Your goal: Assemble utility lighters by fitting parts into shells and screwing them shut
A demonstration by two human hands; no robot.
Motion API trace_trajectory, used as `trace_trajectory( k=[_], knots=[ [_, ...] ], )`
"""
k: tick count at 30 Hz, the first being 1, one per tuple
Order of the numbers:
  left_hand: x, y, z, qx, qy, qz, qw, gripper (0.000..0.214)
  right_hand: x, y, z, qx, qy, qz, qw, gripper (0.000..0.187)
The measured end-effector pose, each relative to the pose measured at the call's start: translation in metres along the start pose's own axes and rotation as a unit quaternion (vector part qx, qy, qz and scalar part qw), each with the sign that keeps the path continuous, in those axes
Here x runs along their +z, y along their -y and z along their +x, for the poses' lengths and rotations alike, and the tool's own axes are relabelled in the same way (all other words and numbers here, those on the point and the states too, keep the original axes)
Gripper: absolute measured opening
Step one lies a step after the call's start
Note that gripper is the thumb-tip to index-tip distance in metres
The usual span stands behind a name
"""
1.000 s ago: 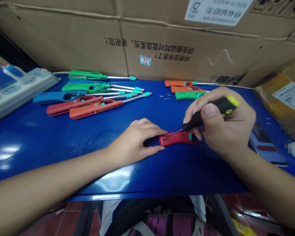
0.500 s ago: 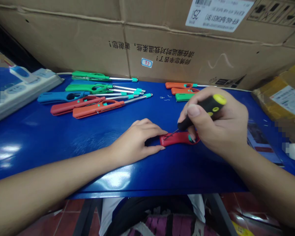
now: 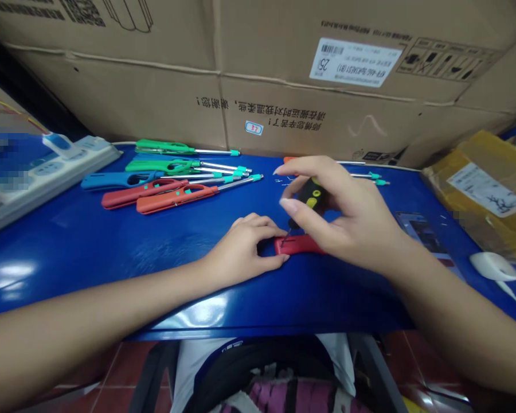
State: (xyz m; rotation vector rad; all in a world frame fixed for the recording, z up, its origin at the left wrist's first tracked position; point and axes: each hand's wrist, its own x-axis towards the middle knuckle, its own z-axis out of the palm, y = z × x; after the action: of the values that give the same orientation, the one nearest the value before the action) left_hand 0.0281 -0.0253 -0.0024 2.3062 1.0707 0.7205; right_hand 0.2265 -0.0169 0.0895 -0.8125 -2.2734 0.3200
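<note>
A red gas lighter (image 3: 301, 245) lies flat on the blue table, its butt end toward the left. My left hand (image 3: 247, 246) pinches that butt end between thumb and fingers. Above the lighter, my right hand (image 3: 348, 215) curls round the black and yellow handle of a screwdriver (image 3: 313, 198), thumb and forefinger spread apart. The screwdriver's shaft slants down, and its tip meets the lighter near the butt end. My right hand covers the rest of the lighter.
To the left lie several green, blue, red and orange lighters (image 3: 178, 198), beside a white power strip (image 3: 60, 169). A large cardboard box (image 3: 155, 97) backs the table. At right are a yellow-taped parcel (image 3: 481, 189) and a white cabled device (image 3: 494, 267). Small pale slivers (image 3: 279, 181) lie behind my hands.
The screwdriver has gone from leaning far right to standing more upright, and my right hand's forefinger and thumb have spread and shifted left. My left hand stays on the lighter. The view has tilted up.
</note>
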Motion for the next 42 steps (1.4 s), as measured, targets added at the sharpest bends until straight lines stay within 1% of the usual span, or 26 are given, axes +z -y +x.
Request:
trace_trajectory(
  k=[2, 3, 5, 7, 8, 9, 11, 12, 13, 15, 16, 18, 19, 22, 24, 25, 28, 30, 31, 33, 35, 37, 38, 42],
  knots=[
    [0.001, -0.003, 0.004, -0.020, -0.007, -0.002, 1.000, 0.027, -0.012, 0.006, 0.001, -0.020, 0.066, -0.020, 0.997, 0.047],
    [0.001, -0.004, 0.006, -0.024, -0.006, -0.001, 1.000, 0.025, -0.017, 0.009, 0.002, -0.026, 0.087, -0.028, 0.995, 0.050],
    [0.001, -0.006, 0.010, -0.028, 0.002, 0.000, 1.000, 0.021, -0.020, 0.010, 0.002, -0.036, 0.107, -0.040, 0.993, 0.053],
    [0.002, -0.007, 0.013, -0.031, 0.006, 0.001, 0.999, 0.020, -0.016, 0.005, 0.001, -0.059, 0.083, -0.052, 0.993, 0.047],
    [0.003, -0.006, 0.013, -0.032, 0.005, 0.002, 0.999, 0.020, -0.011, 0.001, 0.001, -0.078, 0.057, -0.059, 0.994, 0.041],
    [0.003, -0.005, 0.014, -0.031, 0.004, 0.003, 1.000, 0.020, -0.007, -0.004, 0.000, -0.107, 0.015, -0.065, 0.992, 0.035],
    [0.004, -0.004, 0.013, -0.022, 0.005, 0.004, 1.000, 0.021, 0.001, -0.013, -0.001, -0.109, -0.061, -0.090, 0.988, 0.034],
    [0.004, -0.003, 0.012, -0.017, 0.006, 0.004, 1.000, 0.021, 0.002, -0.016, -0.002, -0.102, -0.076, -0.093, 0.987, 0.035],
    [0.004, -0.003, 0.011, -0.013, 0.008, 0.003, 1.000, 0.022, 0.003, -0.018, -0.003, -0.089, -0.078, -0.088, 0.989, 0.037],
    [0.004, -0.002, 0.010, -0.007, 0.010, 0.002, 1.000, 0.022, 0.001, -0.021, -0.005, -0.068, -0.048, -0.049, 0.995, 0.042],
    [0.003, -0.003, 0.009, -0.005, 0.010, 0.001, 1.000, 0.023, 0.000, -0.023, -0.006, -0.064, -0.032, -0.027, 0.997, 0.045],
    [0.003, -0.003, 0.009, -0.003, 0.012, 0.000, 1.000, 0.024, -0.001, -0.025, -0.007, -0.074, -0.025, -0.004, 0.997, 0.047],
    [0.003, -0.003, 0.009, -0.002, 0.012, 0.000, 1.000, 0.025, -0.001, -0.027, -0.008, -0.083, -0.038, -0.008, 0.996, 0.045],
    [0.003, -0.003, 0.008, 0.002, 0.011, 0.001, 1.000, 0.032, 0.004, -0.032, -0.007, -0.114, -0.101, -0.042, 0.987, 0.035],
    [0.003, -0.002, 0.008, 0.005, 0.013, 0.006, 1.000, 0.036, 0.006, -0.033, -0.008, -0.112, -0.123, -0.062, 0.984, 0.032],
    [0.003, -0.002, 0.008, 0.006, 0.016, 0.009, 1.000, 0.037, 0.007, -0.033, -0.008, -0.103, -0.123, -0.062, 0.985, 0.032],
    [0.002, -0.001, 0.008, 0.013, 0.025, 0.014, 0.999, 0.034, 0.007, -0.032, -0.011, -0.057, -0.084, -0.016, 0.995, 0.042],
    [0.002, -0.001, 0.008, 0.017, 0.028, 0.014, 0.999, 0.033, 0.007, -0.031, -0.013, -0.044, -0.064, 0.015, 0.997, 0.046],
    [0.002, -0.001, 0.008, 0.018, 0.027, 0.015, 0.999, 0.033, 0.008, -0.030, -0.014, -0.044, -0.069, 0.014, 0.997, 0.046],
    [0.002, -0.001, 0.008, 0.020, 0.028, 0.014, 0.999, 0.033, 0.010, -0.027, -0.015, -0.063, -0.110, -0.020, 0.992, 0.041],
    [0.002, -0.001, 0.008, 0.023, 0.032, 0.006, 0.999, 0.031, 0.012, -0.023, -0.015, -0.094, -0.155, -0.073, 0.981, 0.037],
    [0.001, -0.001, 0.008, 0.023, 0.033, 0.002, 0.999, 0.030, 0.013, -0.018, -0.015, -0.111, -0.178, -0.095, 0.973, 0.034],
    [0.001, -0.002, 0.007, 0.023, 0.032, 0.004, 0.999, 0.029, 0.013, -0.016, -0.015, -0.106, -0.172, -0.087, 0.975, 0.034],
    [0.002, -0.001, 0.007, 0.027, 0.030, 0.017, 0.999, 0.028, 0.013, -0.015, -0.016, -0.086, -0.108, -0.025, 0.990, 0.048]
  ],
)
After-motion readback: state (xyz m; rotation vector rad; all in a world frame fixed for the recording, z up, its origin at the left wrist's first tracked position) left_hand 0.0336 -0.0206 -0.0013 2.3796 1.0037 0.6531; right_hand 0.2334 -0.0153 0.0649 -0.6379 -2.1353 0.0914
